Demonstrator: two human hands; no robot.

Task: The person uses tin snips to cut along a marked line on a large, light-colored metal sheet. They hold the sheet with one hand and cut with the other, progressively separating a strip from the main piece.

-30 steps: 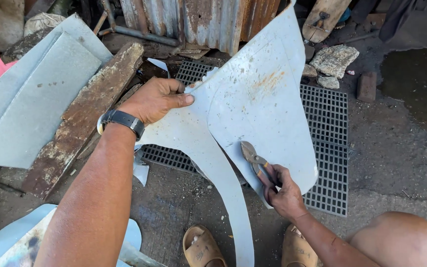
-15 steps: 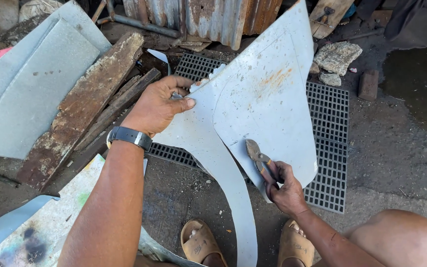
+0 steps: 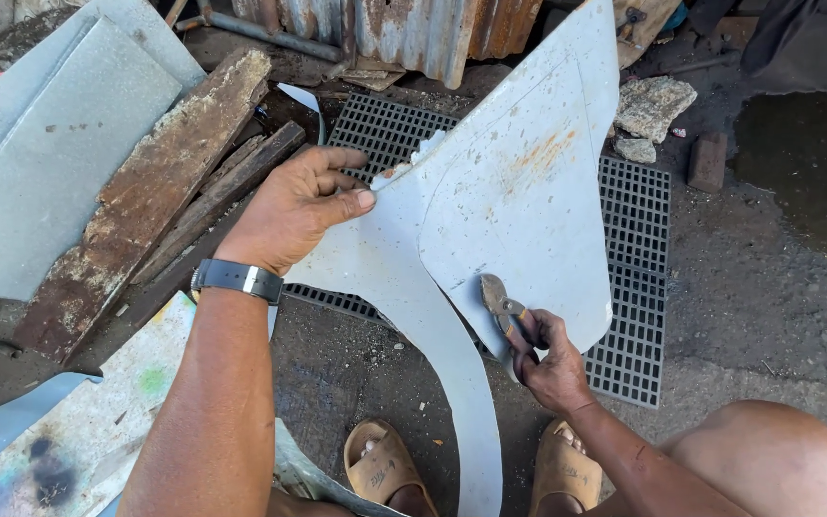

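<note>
Ground: I see bare concrete floor (image 3: pixel 768 306), with a black metal grating (image 3: pixel 638 239) lying flat on it under the work. Left of that sit a rusty wooden plank (image 3: pixel 136 201) and a grey folded sheet panel (image 3: pixel 40 163), both well apart from the cut.

Main thing: the galvanised sheet (image 3: pixel 528 191), held up off the grating and tilted, its long axis running from top right down toward my feet. A curved cut strip (image 3: pixel 433 325) has peeled off its left edge and hangs down between my sandals (image 3: pixel 385 469), still joined to the sheet near the top.

My left hand (image 3: pixel 299 206) is up at the top left, fingers (image 3: pixel 337 182) clenched on the sheet's edge right where strip and sheet meet, thumb on the near face. Black wristwatch (image 3: pixel 238 279) is on that wrist.

My right hand (image 3: pixel 552 359) is low and right, fingers clenched around the handles of the tin snips (image 3: pixel 502 304). The snip blades point up and left, sitting on the sheet's lower edge beside the start of the cut line.

Key relation: the uncut metal lies up and left from the snips, along the curve toward my left hand. Right hand is the nearer one to the cut; left hand is at the far end of the same seam.
</note>
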